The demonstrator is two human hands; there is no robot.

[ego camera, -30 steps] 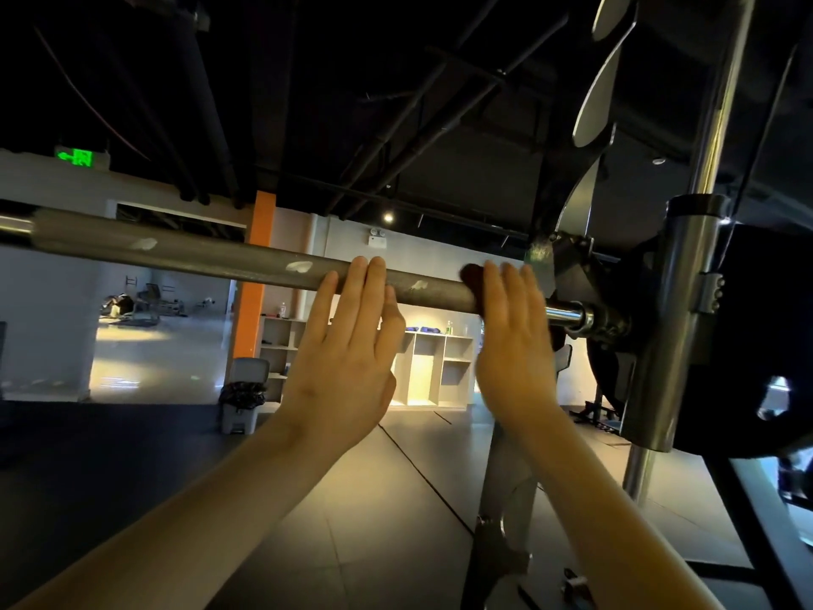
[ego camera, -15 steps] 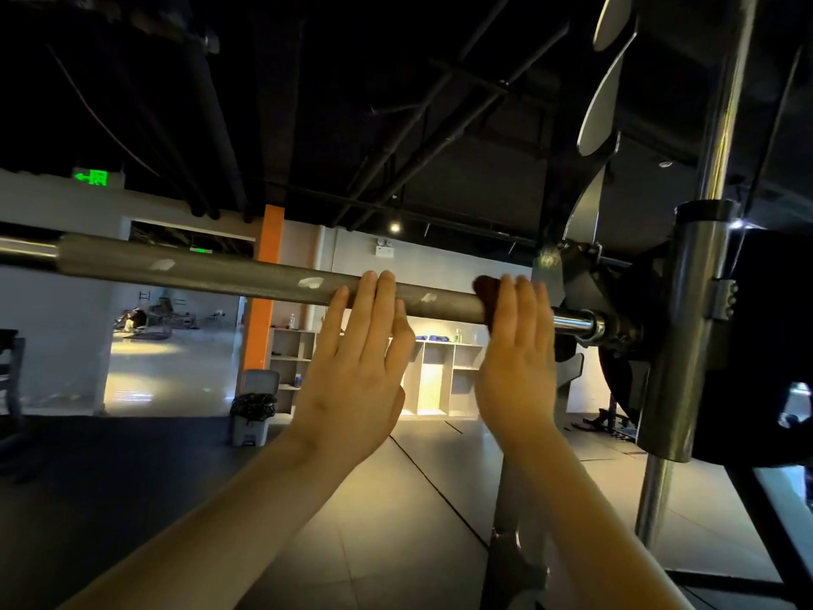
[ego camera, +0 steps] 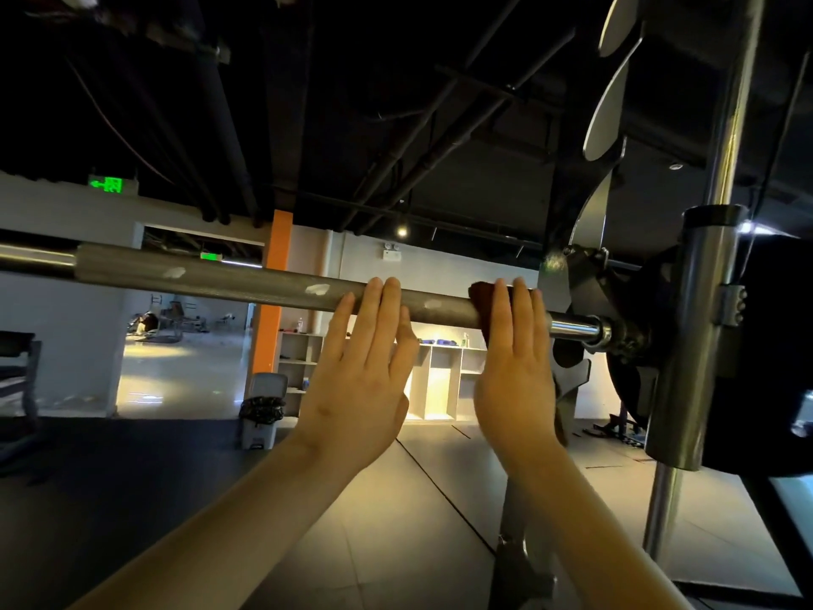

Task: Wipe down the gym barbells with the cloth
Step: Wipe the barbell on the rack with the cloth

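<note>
Against the barbell [ego camera: 246,281], the right hand [ego camera: 512,380], fingers [ego camera: 500,314] straight, presses the cloth [ego camera: 478,301].

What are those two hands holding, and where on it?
Neither hand truly grips. The right hand presses a dark cloth against the barbell near its shiny end; the left hand rests straight fingers on its shaft.

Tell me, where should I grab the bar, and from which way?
Grab the bar on its rough grey part, left of the left hand, not the shiny end by the rack. Come from underneath and hook your fingers over the top: it lies level overhead, and the rough part likely slips less. The right hand presses the cloth beside the shiny end.
</note>
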